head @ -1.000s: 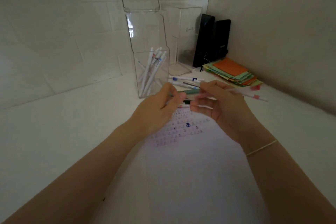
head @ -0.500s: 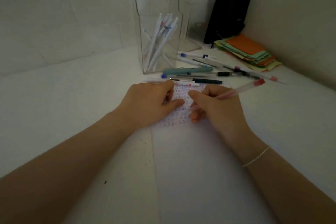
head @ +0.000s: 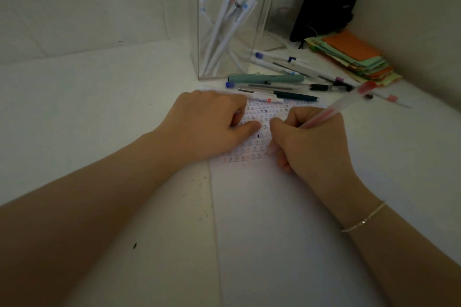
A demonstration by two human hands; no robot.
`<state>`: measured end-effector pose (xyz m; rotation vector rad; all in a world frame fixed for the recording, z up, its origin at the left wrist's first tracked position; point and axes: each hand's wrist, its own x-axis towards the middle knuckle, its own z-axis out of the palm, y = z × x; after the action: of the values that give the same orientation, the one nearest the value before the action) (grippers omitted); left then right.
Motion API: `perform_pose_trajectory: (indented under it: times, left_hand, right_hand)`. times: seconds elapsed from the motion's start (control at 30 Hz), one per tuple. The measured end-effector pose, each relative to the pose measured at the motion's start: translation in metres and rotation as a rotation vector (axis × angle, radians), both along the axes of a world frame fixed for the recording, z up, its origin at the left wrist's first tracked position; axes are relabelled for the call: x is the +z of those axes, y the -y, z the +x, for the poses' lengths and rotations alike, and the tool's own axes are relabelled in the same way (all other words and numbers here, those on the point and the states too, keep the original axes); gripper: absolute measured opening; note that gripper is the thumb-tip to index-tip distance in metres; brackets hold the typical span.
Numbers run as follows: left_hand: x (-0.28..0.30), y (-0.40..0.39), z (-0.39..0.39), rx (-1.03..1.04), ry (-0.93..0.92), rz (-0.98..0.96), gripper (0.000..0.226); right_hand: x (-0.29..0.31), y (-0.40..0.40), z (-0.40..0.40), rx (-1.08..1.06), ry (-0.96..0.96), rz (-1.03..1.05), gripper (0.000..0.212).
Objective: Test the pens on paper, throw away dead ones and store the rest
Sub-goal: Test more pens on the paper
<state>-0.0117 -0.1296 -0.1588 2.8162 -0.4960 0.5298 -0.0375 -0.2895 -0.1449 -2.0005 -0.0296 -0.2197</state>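
Right hand [head: 314,139] still gripped the red pen [head: 341,104] over the paper [head: 274,219] near the bench's far edge, tip hidden, left hand [head: 212,122] stayed curled on the sheet, little changed

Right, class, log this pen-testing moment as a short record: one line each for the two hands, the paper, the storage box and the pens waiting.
right hand: grips red pen, tip hidden behind the fingers
left hand: rests on paper
paper: rows of small test marks at far end
clear box: upright, holds white pens
loose pens: lying beyond the paper
paper stack: far right
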Motion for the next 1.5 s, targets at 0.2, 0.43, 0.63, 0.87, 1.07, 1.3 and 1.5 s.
perform_pose_trajectory:
  times: [0.2, 0.43, 0.63, 0.87, 1.07, 1.3, 1.5]
  left_hand:
    - [0.002, 0.001, -0.001, 0.009, 0.004, 0.019, 0.04]
    - [0.002, 0.001, -0.001, 0.03, 0.004, 0.034, 0.042]
    - [0.003, 0.002, -0.002, 0.04, -0.01, 0.041, 0.042]
    - [0.005, 0.001, -0.003, 0.03, -0.007, 0.042, 0.041]
    - [0.009, 0.001, -0.007, -0.073, 0.049, -0.159, 0.027]
    - [0.007, 0.003, -0.003, -0.39, -0.269, -0.535, 0.019]
    - [0.005, 0.004, -0.001, -0.475, -0.264, -0.54, 0.025]
  right_hand:
    - [0.002, 0.0, -0.002, 0.004, 0.011, -0.033, 0.03]
    - [0.003, -0.001, -0.001, 0.005, 0.002, -0.007, 0.029]
    - [-0.001, 0.002, 0.0, 0.033, 0.015, -0.006, 0.03]
    - [-0.003, 0.001, 0.002, 0.017, 0.064, -0.014, 0.028]
    - [0.003, 0.012, 0.005, 0.03, 0.013, 0.293, 0.031]
    - [0.012, 0.02, 0.007, 0.234, -0.136, 1.029, 0.021]
    - [0.01, 0.021, 0.009, 0.168, -0.096, 0.914, 0.02]
